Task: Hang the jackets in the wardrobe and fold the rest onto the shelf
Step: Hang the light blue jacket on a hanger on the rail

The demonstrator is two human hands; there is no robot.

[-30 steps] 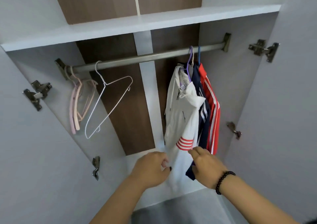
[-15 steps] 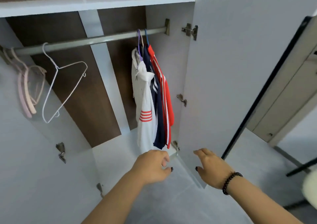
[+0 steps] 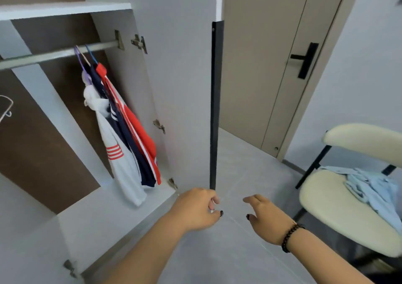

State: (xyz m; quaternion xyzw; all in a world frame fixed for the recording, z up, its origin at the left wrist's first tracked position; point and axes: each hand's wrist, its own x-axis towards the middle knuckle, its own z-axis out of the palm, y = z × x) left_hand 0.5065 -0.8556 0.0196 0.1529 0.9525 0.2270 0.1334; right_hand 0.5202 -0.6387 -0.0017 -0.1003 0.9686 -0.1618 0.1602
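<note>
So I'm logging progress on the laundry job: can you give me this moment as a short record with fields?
hung: white jacket, navy jacket, red jacket, side by side on the rail
left to do: blue clothes on the chair
shelf: nothing visible on it
left hand: loosely curled, holds nothing
right hand: open, empty
wardrobe door: open

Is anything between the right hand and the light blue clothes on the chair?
Nothing visible. The right hand hangs open over bare floor, and the light blue clothes lie in the open on the chair seat to its right. The left hand and the wardrobe door are off to the other side.
</note>
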